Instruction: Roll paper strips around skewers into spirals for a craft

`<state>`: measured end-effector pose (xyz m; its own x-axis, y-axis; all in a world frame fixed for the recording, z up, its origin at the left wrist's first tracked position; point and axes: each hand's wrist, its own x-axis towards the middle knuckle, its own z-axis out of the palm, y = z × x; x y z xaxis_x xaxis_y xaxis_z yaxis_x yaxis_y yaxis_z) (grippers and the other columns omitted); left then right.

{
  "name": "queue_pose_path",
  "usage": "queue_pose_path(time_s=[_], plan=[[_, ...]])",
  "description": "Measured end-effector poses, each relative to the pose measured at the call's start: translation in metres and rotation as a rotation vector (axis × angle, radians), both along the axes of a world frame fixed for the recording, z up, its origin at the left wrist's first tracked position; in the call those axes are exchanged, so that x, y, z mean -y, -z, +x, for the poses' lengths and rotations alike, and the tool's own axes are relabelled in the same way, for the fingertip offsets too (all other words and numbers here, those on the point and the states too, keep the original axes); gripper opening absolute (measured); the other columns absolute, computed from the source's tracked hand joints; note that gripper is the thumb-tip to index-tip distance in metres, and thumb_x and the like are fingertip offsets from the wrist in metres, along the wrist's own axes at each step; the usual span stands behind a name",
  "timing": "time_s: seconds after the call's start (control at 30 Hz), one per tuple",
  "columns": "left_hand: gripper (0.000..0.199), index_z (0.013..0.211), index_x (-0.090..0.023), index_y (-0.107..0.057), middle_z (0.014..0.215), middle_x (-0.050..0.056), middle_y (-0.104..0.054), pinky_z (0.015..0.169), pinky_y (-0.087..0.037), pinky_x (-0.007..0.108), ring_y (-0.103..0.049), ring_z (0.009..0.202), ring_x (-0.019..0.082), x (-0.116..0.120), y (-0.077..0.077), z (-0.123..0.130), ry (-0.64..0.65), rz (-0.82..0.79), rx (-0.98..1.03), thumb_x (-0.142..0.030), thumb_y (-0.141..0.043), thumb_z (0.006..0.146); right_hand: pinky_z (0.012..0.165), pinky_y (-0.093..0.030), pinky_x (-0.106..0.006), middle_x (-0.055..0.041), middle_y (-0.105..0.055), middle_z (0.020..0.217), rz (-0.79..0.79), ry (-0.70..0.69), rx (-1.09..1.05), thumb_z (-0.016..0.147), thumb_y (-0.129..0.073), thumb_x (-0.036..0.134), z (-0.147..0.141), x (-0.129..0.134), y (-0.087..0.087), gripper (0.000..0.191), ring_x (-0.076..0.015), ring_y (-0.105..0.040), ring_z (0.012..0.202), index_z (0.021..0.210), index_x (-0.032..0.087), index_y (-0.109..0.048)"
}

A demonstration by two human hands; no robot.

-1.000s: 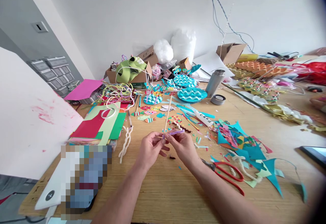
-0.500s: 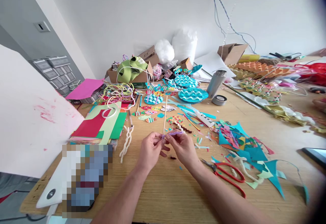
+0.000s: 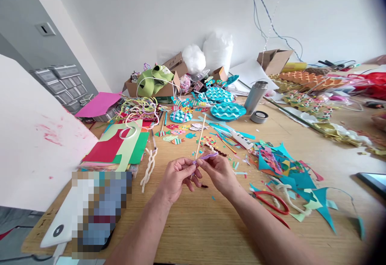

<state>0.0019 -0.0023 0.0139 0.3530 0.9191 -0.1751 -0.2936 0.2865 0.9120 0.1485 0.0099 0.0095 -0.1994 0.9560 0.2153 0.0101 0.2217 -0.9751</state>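
Note:
Both hands meet over the middle of the table. My left hand (image 3: 180, 178) is closed in a pinch around the lower end of a thin wooden stick (image 3: 200, 137), which points up and away, tilted slightly right. A purple pipe cleaner (image 3: 210, 155) is wound at the stick's lower end, and its loose length is pinched in my right hand (image 3: 219, 175). Just beyond the hands lie a brown twisted pipe cleaner (image 3: 220, 151) and small paper scraps. Red-handled scissors (image 3: 273, 200) rest beside my right forearm, which partly hides them.
Coloured paper sheets (image 3: 102, 146), a white braided cord (image 3: 148, 170) and a blurred-out device lie on the left. Paper fish (image 3: 170, 138), blue wavy discs (image 3: 228, 111) and a steel flask (image 3: 255, 97) stand further back. Teal scraps (image 3: 301, 176) cover the right; a white board (image 3: 36, 136) stands at far left.
The stick's upper end has swung to the right, so it leans more. The purple pipe cleaner's free end has risen slightly with my right hand. My right forearm covers more of the scissors.

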Motion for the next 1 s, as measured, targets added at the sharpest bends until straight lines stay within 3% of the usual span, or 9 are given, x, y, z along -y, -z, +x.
queue_pose_path(time_s=[0.4,0.63,0.83,1.0], plan=[[0.018,0.078,-0.014,-0.059,0.06,0.0,-0.061,0.034,-0.039,0.016,-0.055,0.04,0.008,-0.002,0.0,-0.006,0.133,-0.072,0.098,-0.031,-0.063,0.072,0.065,-0.046,-0.025,-0.0002,-0.063,0.064,-0.162,-0.138,-0.253,0.068,-0.069,0.04,0.002,0.0,-0.006,0.024,-0.0124,-0.058,0.063,0.068,0.016,-0.065],[0.023,0.082,-0.012,-0.058,0.07,0.005,-0.066,0.038,-0.041,0.017,-0.06,0.048,0.011,-0.002,-0.001,-0.006,0.128,-0.074,0.022,-0.032,-0.063,0.072,0.057,-0.044,-0.024,-0.0001,-0.062,0.061,-0.179,-0.091,-0.223,0.066,-0.069,0.042,0.001,0.001,-0.006,0.028,-0.012,-0.056,0.057,0.065,0.015,-0.063],[0.036,0.092,-0.014,-0.055,0.079,0.008,-0.068,0.051,-0.05,0.023,-0.065,0.071,0.019,0.002,-0.002,0.005,-0.108,0.141,-0.256,-0.039,-0.067,0.068,0.056,-0.045,-0.026,-0.0014,-0.061,0.062,-0.077,0.039,-0.135,0.069,-0.067,0.041,0.0,0.0,0.004,0.026,-0.0136,-0.055,0.057,0.069,0.016,-0.062],[0.025,0.075,-0.015,-0.058,0.068,0.004,-0.066,0.054,-0.05,0.023,-0.062,0.059,0.014,0.005,0.004,0.011,-0.277,0.314,-0.452,-0.038,-0.065,0.069,0.061,-0.047,-0.029,-0.0038,-0.062,0.063,0.03,0.104,-0.021,0.075,-0.06,0.042,-0.003,0.001,0.01,0.026,-0.0164,-0.057,0.062,0.07,0.017,-0.061]])
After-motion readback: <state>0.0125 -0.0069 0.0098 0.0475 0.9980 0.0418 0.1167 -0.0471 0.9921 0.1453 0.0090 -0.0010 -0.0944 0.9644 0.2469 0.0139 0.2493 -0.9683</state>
